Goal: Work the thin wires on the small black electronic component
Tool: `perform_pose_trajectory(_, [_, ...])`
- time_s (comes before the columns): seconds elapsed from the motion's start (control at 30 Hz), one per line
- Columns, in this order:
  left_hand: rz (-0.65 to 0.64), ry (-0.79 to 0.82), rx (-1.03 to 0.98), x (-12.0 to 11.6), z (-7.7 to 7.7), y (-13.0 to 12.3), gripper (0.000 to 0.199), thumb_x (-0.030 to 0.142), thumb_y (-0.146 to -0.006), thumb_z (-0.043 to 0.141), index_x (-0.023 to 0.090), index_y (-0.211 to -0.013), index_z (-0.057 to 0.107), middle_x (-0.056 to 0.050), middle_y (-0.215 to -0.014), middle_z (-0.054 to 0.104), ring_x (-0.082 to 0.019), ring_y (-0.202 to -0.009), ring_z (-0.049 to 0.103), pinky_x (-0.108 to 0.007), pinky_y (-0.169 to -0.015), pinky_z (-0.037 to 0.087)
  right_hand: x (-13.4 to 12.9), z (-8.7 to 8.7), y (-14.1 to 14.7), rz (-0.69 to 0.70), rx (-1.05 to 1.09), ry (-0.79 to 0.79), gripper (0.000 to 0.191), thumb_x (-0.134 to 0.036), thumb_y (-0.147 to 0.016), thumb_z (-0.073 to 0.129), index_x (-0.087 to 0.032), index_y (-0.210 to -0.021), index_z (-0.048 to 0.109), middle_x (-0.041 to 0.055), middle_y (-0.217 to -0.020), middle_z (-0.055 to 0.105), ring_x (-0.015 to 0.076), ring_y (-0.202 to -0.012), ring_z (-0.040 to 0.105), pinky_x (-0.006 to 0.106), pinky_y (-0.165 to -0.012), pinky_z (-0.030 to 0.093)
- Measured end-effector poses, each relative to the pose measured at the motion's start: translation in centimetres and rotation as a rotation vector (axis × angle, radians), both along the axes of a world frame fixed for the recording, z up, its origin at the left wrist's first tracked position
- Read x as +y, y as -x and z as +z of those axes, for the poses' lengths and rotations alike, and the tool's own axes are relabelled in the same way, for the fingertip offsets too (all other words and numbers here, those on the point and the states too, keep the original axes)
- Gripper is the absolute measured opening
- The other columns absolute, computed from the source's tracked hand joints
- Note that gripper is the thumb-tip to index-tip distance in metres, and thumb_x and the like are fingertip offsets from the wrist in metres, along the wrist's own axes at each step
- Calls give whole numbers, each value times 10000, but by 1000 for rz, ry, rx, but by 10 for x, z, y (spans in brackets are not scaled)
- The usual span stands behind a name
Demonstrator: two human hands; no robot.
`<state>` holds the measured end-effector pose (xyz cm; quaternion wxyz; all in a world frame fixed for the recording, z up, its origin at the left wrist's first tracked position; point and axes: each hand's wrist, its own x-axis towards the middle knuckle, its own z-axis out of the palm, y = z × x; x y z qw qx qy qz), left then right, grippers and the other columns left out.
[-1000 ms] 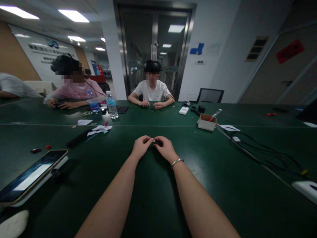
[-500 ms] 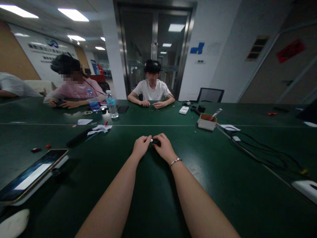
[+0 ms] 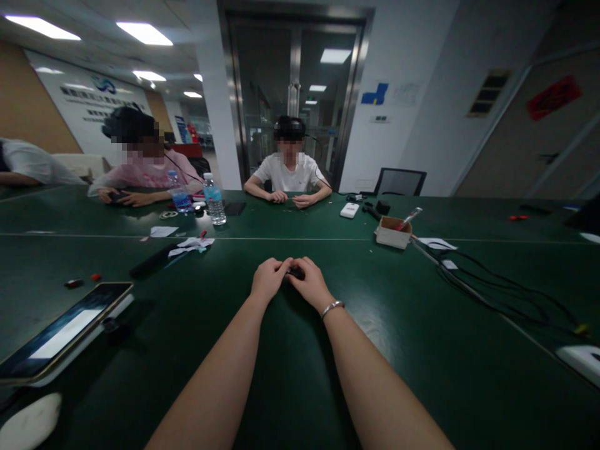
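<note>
My left hand [image 3: 269, 279] and my right hand [image 3: 309, 282] meet over the middle of the green table [image 3: 300, 375]. Between them is a small black object [image 3: 295, 272], mostly covered by my fingers, so its kind cannot be made out. The right fingers are closed round its dark body. My left thumb and fingertips are pinched at its other end, touching or almost touching the right fingertips. A silver bracelet [image 3: 332, 309] circles my right wrist.
A phone on a stand [image 3: 70, 331] and a pale rounded object [image 3: 30, 420] lie at left. Beyond are paper scraps [image 3: 192, 245], water bottles [image 3: 214, 203] and a small box [image 3: 392, 234]. Black cables [image 3: 497, 275] run along the right. Two people sit across the table.
My hands have drawn closer together. The silvery end of the black object, visible before between my fingertips, is now covered. The view has shifted slightly.
</note>
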<state>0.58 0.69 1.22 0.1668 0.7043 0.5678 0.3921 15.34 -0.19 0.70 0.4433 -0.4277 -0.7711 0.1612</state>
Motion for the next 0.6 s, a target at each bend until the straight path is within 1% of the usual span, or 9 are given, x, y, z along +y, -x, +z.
perform_pose_trajectory(0.1, [-12, 20, 13, -1, 1, 0, 539, 595, -858, 366, 205, -650, 676, -36, -724, 579, -160, -681, 538, -278, -623, 370, 1, -1, 0, -14, 4, -7, 121, -180, -750, 625, -195, -871, 629, 10, -807, 524, 151, -758, 513, 289, -726, 435])
perform_pose_trajectory(0.2, [-21, 6, 11, -2, 1, 0, 515, 547, -887, 342, 201, -660, 649, -39, -742, 589, -163, -700, 547, -281, -644, 394, 4, -3, -2, -70, 30, 5, 100, -194, -755, 613, -198, -851, 640, 9, -799, 537, 146, -742, 512, 282, -711, 429])
perform_pose_trajectory(0.27, [-21, -43, -39, -1, 0, -1, 407, 472, -897, 381, 205, -753, 652, -38, -798, 612, -164, -752, 565, -281, -687, 424, 7, -4, -3, -120, 44, 20, 97, -204, -742, 621, -198, -836, 645, 8, -784, 544, 147, -733, 511, 280, -697, 425])
perform_pose_trajectory(0.33, [-58, -93, -129, 0, -2, -1, 242, 366, -878, 463, 220, -927, 649, -37, -910, 638, -162, -832, 585, -280, -742, 452, 9, -5, -5, -145, 49, 30, 101, -208, -731, 627, -199, -829, 649, 8, -776, 547, 149, -730, 512, 278, -685, 423])
perform_pose_trajectory(0.37, [-97, -108, -170, 0, -2, -1, 215, 312, -860, 496, 229, -1001, 637, -37, -965, 643, -160, -867, 591, -278, -766, 462, 10, -6, -6, -148, 49, 32, 101, -210, -731, 626, -201, -829, 651, 9, -774, 548, 149, -729, 513, 278, -681, 422])
perform_pose_trajectory(0.4, [-144, -115, -198, 1, -3, -2, 232, 268, -845, 516, 236, -1046, 627, -37, -1007, 644, -157, -894, 596, -276, -784, 470, 11, -6, -6, -148, 48, 33, 101, -215, -734, 625, -202, -829, 653, 9, -773, 549, 149, -727, 514, 277, -676, 422])
perform_pose_trajectory(0.43, [-187, -117, -213, 1, -4, -2, 246, 238, -836, 523, 240, -1058, 629, -37, -1028, 645, -155, -907, 600, -275, -794, 476, 11, -7, -7, -149, 48, 33, 100, -221, -736, 624, -203, -829, 655, 10, -771, 548, 149, -722, 514, 277, -670, 422])
perform_pose_trajectory(0.5, [-238, -114, -212, 2, -5, -3, 223, 222, -834, 519, 238, -1010, 654, -37, -1016, 650, -155, -904, 605, -275, -797, 486, 12, -8, -7, -154, 48, 36, 100, -232, -739, 625, -200, -828, 658, 14, -770, 550, 148, -711, 514, 277, -660, 423])
perform_pose_trajectory(0.6, [-225, -106, -216, 2, -6, -2, 184, 252, -833, 524, 227, -937, 674, -40, -971, 656, -160, -884, 610, -277, -786, 491, 13, -10, -7, -155, 47, 32, 106, -233, -734, 633, -189, -828, 656, 21, -780, 558, 150, -716, 521, 279, -664, 431])
